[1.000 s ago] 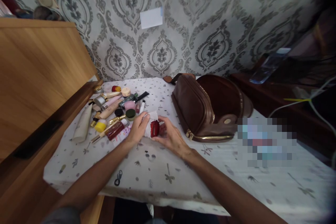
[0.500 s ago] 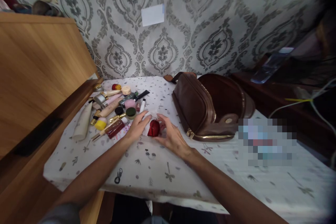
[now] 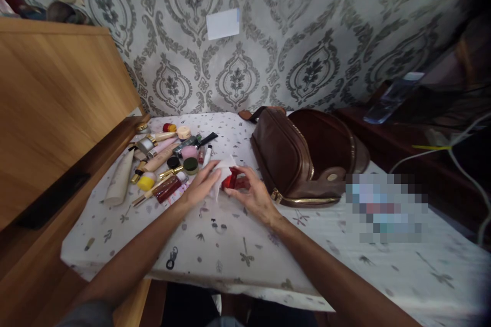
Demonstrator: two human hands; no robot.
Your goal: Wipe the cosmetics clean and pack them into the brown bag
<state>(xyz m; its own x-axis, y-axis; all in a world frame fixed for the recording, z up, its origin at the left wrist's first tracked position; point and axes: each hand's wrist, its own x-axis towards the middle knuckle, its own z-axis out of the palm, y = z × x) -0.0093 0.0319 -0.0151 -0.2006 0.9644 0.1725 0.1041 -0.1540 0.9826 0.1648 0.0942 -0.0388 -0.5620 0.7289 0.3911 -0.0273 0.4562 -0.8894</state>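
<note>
My right hand (image 3: 251, 190) has its thumb and fingers around a small red jar (image 3: 230, 179), held above the table. My left hand (image 3: 203, 184) grips a white tissue (image 3: 219, 180) against the left side of the jar. The tissue partly covers the jar, so its exact shape is hidden. Just left of my left hand lie a dark red bottle (image 3: 168, 189) with a white cap and a green-lidded jar (image 3: 191, 165). A white tube (image 3: 207, 154) with a black tip lies behind that hand.
Several cosmetics, among them a pale tube (image 3: 119, 178) and a yellow-capped item (image 3: 146, 181), crowd the table's left. A brown leather bag (image 3: 282, 156) stands unzipped at right. A wooden panel (image 3: 65, 76) borders the left side; a blurred-out patch (image 3: 385, 208) is on the right.
The red jar has turned and shifted slightly right and up in my right hand. My left hand has moved with the tissue, which now shows more, spread over the jar's left side.
</note>
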